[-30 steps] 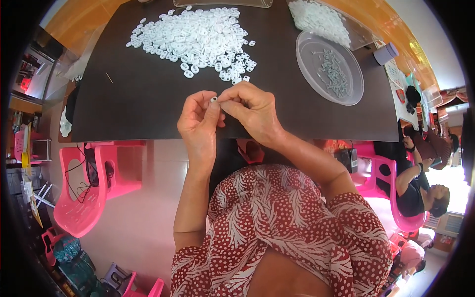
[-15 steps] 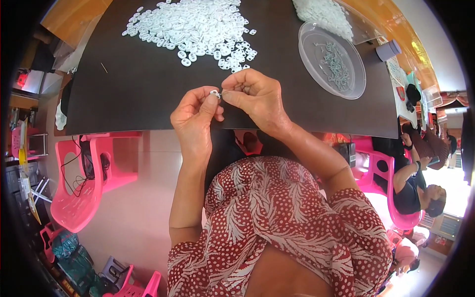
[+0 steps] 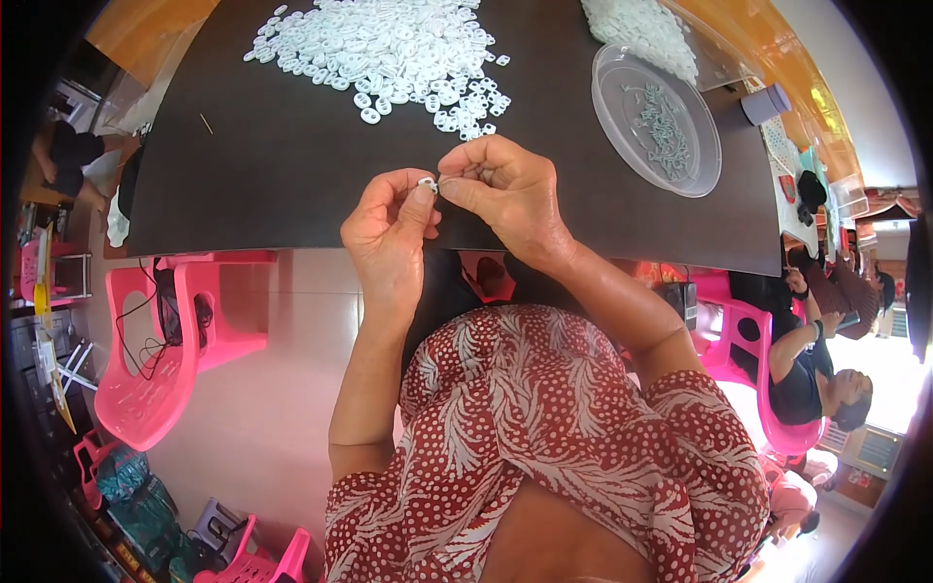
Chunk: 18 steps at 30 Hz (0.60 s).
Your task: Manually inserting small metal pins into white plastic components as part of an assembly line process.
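Note:
Between the thumb and fingers of my left hand (image 3: 387, 222) is a small white plastic piece (image 3: 428, 184), held just above the near part of the table. My right hand (image 3: 505, 194) is pinched closed right beside it, its fingertips almost touching the piece. Whatever the right fingertips hold is too small to make out. Beyond my hands a big heap of white oval plastic pieces with holes (image 3: 379, 53) is spread over the dark table (image 3: 292, 185). A few smaller white pieces (image 3: 473, 109) lie at the heap's near right edge.
To the right stands a round clear dish (image 3: 612, 117) with small grey-green metal parts (image 3: 663, 131). Behind it are a clear bag of white pieces (image 3: 641, 39) and a grey-lidded cup (image 3: 766, 101). A pink chair (image 3: 146, 379) is at left; a person (image 3: 812, 364) sits at right.
Both hands keep nearly the same pose around the white piece. The whole view has shifted slightly, and at the far left a person's limbs have come into sight.

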Motion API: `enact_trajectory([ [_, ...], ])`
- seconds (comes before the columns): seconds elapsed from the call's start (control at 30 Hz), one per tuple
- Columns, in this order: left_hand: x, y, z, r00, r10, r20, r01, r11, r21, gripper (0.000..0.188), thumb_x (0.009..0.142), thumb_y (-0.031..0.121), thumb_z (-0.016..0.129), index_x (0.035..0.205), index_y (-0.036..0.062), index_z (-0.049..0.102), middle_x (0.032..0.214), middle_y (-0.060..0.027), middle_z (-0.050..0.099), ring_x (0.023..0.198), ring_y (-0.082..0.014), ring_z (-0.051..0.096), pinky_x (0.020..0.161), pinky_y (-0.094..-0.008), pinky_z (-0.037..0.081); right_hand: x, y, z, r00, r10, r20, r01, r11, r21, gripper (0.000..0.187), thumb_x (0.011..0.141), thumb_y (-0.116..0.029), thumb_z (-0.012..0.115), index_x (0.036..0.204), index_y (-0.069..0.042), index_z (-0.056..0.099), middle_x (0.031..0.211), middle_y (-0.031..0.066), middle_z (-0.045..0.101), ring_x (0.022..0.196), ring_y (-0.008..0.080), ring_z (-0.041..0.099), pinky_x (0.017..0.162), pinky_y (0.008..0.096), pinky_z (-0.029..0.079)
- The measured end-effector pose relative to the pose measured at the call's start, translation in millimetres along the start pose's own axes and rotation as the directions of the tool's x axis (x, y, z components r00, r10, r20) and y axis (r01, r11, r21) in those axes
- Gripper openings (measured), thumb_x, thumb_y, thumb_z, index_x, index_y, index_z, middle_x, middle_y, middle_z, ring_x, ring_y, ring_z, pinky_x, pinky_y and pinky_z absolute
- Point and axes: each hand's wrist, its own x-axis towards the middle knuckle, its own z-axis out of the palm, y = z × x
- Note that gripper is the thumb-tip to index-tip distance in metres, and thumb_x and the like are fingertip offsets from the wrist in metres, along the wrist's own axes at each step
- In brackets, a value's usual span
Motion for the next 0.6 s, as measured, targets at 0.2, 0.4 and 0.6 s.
enact_trajectory([
  [0.2, -3.6, -3.7, 2.5, 0.993, 0.112, -0.042, -0.103, 0.979, 0.176, 0.009, 0.087, 0.005, 0.060, 0.091, -0.0026, 0.062, 0.077, -0.0014, 0.058, 0.062, -0.0053, 0.050, 0.054, -0.0187, 0.042, -0.8, -2.8, 1.5, 1.000, 0.015, 0.009, -0.015, 0.999, -0.033, 0.010, 0.075, 0.002, 0.065, 0.085, 0.001, 0.062, 0.072, -0.0002, 0.060, 0.064, 0.0026, 0.050, 0.057, 0.0199, 0.043],
  [0.4, -4.2, -8.9, 3.9, 0.966, 0.254, -0.048, -0.223, 0.913, 0.340, 0.009, 0.087, 0.005, 0.060, 0.091, -0.0025, 0.062, 0.078, -0.0012, 0.059, 0.061, -0.0049, 0.050, 0.052, -0.0179, 0.042, -0.1, -5.8, 2.6, 1.000, 0.003, 0.026, -0.001, 0.995, -0.098, 0.010, 0.075, 0.001, 0.064, 0.085, 0.001, 0.063, 0.071, 0.0002, 0.060, 0.065, 0.0036, 0.051, 0.057, 0.0210, 0.044],
  [0.6, -4.7, -5.0, 4.6, 0.990, 0.116, -0.085, -0.114, 0.993, 0.029, 0.010, 0.087, 0.005, 0.061, 0.092, -0.0029, 0.062, 0.079, -0.0023, 0.060, 0.061, -0.0053, 0.051, 0.052, -0.0180, 0.042, -1.7, -4.0, 3.9, 0.999, -0.037, 0.013, 0.038, 0.992, -0.123, 0.009, 0.077, -0.001, 0.064, 0.085, 0.001, 0.062, 0.076, 0.0039, 0.061, 0.067, 0.0079, 0.054, 0.060, 0.0238, 0.045],
])
